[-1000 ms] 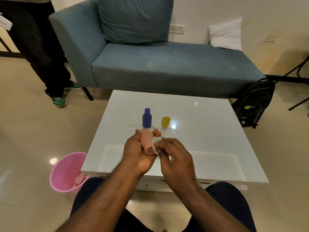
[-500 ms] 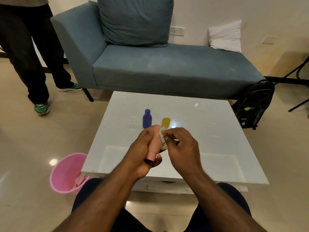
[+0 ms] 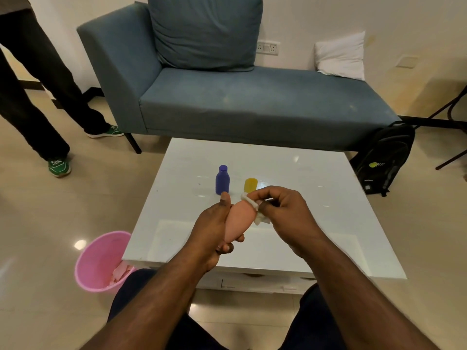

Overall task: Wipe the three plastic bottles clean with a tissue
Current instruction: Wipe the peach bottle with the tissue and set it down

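Wiping is under way on my pink bottle [image 3: 238,221], gripped in my left hand [image 3: 211,228] above the surface [image 3: 316,223]. My right hand [image 3: 280,210] pinches the tissue [image 3: 249,198] against its top. Purple bottle [image 3: 222,180] and yellow bottle [image 3: 250,185] stand at 12 o'clock; next, I judge, they need wiping.

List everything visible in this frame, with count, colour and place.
pink bottle: 1, pink, held over the table
tissue: 1, white, against the pink bottle
purple bottle: 1, upright on table
yellow bottle: 1, on table, partly hidden
table: 1, white
bin: 1, pink, floor left
sofa: 1, blue
cushion: 1, white, on sofa
backpack: 1, black, floor right
bystander's legs: dark trousers, green shoes
left hand: grips pink bottle
right hand: pinches tissue
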A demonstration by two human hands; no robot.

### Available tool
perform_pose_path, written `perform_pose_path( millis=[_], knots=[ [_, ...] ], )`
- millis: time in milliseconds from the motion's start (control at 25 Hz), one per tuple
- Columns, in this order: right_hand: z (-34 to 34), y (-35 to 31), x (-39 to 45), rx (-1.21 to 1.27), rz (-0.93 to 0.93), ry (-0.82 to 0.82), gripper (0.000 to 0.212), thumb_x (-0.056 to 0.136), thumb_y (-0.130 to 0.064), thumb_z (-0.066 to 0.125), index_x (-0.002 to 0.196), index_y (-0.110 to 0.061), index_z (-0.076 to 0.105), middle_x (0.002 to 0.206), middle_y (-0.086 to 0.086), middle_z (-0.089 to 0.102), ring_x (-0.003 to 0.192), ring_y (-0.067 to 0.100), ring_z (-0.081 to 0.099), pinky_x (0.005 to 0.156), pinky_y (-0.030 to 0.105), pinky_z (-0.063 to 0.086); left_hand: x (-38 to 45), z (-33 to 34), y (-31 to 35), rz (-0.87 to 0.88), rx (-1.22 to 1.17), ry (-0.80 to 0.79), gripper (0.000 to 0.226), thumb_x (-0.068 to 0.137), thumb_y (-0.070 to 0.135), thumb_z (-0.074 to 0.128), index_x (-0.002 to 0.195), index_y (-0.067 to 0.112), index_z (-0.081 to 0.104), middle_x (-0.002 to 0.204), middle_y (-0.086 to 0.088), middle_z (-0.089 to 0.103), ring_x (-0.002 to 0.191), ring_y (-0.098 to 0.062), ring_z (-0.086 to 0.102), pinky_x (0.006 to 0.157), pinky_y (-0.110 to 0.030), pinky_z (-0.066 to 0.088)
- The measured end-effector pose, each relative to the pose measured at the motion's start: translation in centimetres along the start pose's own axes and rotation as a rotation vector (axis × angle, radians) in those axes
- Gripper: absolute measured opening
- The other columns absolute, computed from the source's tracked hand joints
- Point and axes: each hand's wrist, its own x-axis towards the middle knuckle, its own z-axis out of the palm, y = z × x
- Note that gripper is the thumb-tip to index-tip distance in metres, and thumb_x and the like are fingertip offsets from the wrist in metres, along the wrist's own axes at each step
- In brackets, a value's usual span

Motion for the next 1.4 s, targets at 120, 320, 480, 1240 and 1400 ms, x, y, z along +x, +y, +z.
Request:
perform_pose_path(
  millis=[120, 320, 480, 1240, 1400],
  knots=[
    [-0.5, -0.7, 0.0, -0.241, -0.059, -0.050, 0.026, 0.094, -0.009, 0.053, 0.100, -0.027, 0.071, 0.096, -0.016, 0.063, 0.086, 0.007, 0.059, 0.079, 0.020, 0.048, 0.3, 0.3, -0.2, 0.068, 0.164, 0.057, 0.052, 0.099, 0.061, 0.039, 0.122, 0.016, 0.053, 0.090, -0.017, 0.067, 0.057, -0.021, 0.064, 0.047, -0.025, 0.043],
    [0.6, -2.7, -0.5, -0.602, -0.228, -0.143, 0.023, 0.093, -0.012, 0.057, 0.110, -0.022, 0.068, 0.107, -0.004, 0.065, 0.092, 0.010, 0.058, 0.083, 0.020, 0.047, 0.7, 0.9, -0.3, 0.111, 0.294, 0.086, 0.064, 0.102, 0.061, 0.023, 0.114, 0.010, 0.061, 0.076, -0.019, 0.068, 0.037, -0.013, 0.057, 0.039, -0.021, 0.039],
    [0.1, -2.7, -1.0, -0.603, -0.203, -0.092, 0.024, 0.095, -0.014, 0.054, 0.115, -0.022, 0.066, 0.112, -0.002, 0.066, 0.098, 0.012, 0.059, 0.086, 0.021, 0.045, 0.6, 0.7, -0.7, 0.205, 0.306, 0.155, 0.075, 0.092, 0.068, 0.013, 0.092, 0.013, 0.064, 0.074, -0.016, 0.070, 0.048, -0.017, 0.064, 0.042, -0.022, 0.043],
    [3.2, -0.9, -1.3, -0.721, -0.343, -0.005, 0.028, 0.089, -0.015, 0.062, 0.117, -0.015, 0.064, 0.115, 0.005, 0.060, 0.107, 0.018, 0.053, 0.095, 0.029, 0.044, 0.9, 1.2, -2.0, 0.331, 0.212, 0.253, 0.077, 0.084, 0.077, 0.009, 0.092, 0.024, 0.064, 0.089, -0.006, 0.072, 0.085, -0.025, 0.069, 0.080, -0.045, 0.057],
    [4.6, -0.7, -2.7, -0.652, -0.529, -0.088, 0.028, 0.076, -0.001, 0.071, 0.103, -0.008, 0.070, 0.101, 0.007, 0.065, 0.099, 0.016, 0.049, 0.086, 0.024, 0.044, 0.6, 1.7, -1.6, 0.238, 0.005, 0.170, 0.082, 0.080, 0.079, 0.018, 0.108, 0.018, 0.066, 0.102, -0.021, 0.074, 0.096, -0.034, 0.071, 0.082, -0.042, 0.059]
  ],
)
